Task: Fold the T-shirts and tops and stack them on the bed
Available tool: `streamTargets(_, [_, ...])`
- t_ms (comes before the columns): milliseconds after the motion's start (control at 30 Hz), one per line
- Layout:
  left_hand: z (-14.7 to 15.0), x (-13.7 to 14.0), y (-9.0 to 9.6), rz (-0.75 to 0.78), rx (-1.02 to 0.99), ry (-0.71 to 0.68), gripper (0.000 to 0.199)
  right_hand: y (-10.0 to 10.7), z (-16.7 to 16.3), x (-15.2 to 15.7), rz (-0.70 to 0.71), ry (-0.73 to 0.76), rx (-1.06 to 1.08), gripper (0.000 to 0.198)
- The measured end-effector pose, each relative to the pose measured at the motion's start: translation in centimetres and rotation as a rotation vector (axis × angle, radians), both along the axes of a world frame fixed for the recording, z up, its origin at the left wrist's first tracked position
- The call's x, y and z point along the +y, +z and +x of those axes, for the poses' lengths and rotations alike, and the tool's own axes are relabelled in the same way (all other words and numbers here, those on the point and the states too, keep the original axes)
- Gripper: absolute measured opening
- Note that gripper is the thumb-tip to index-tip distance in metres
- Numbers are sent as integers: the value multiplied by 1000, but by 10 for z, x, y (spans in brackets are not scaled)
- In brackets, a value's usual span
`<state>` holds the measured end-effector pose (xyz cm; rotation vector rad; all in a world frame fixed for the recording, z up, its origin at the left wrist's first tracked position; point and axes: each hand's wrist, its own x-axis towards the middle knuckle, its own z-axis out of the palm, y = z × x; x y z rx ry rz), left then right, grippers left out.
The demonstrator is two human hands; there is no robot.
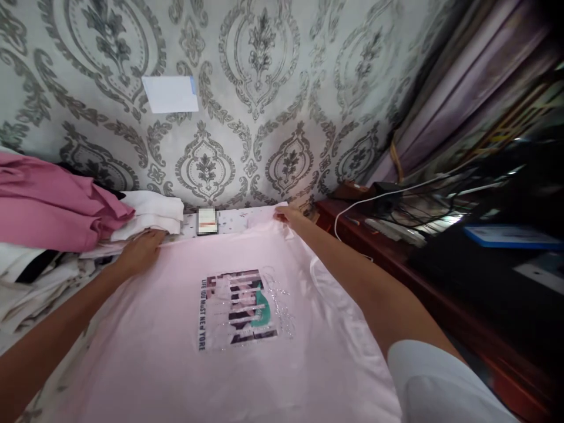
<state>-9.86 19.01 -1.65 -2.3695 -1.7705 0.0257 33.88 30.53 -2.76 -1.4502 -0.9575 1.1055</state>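
A pale pink T-shirt (176, 329) with a printed picture and the words "NEW YORK" lies spread flat in front of me. My left hand (141, 250) pinches its far left edge, next to a stack of folded clothes. My right hand (287, 214) grips the far right corner of the same edge, close to the patterned wall. Both arms stretch out over the shirt.
At the left lies a pile of clothes: a darker pink garment (48, 205), white pieces (152, 214) and black bits. A small phone-like object (207, 221) lies by the wall. A dark wooden table (396, 252) with cables and a blue item (511, 236) stands at the right. A white paper (171, 94) is on the wall.
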Motion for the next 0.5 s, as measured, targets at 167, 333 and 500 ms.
streamTargets(167, [-3,-24,16,26,1,54,33,25,17,-46,88,-20,109,4])
streamTargets(333, [-14,-52,19,41,37,29,38,39,36,-118,192,28,177,16])
streamTargets(500, [-32,-80,0,25,28,-18,47,12,59,-205,271,148,79,33])
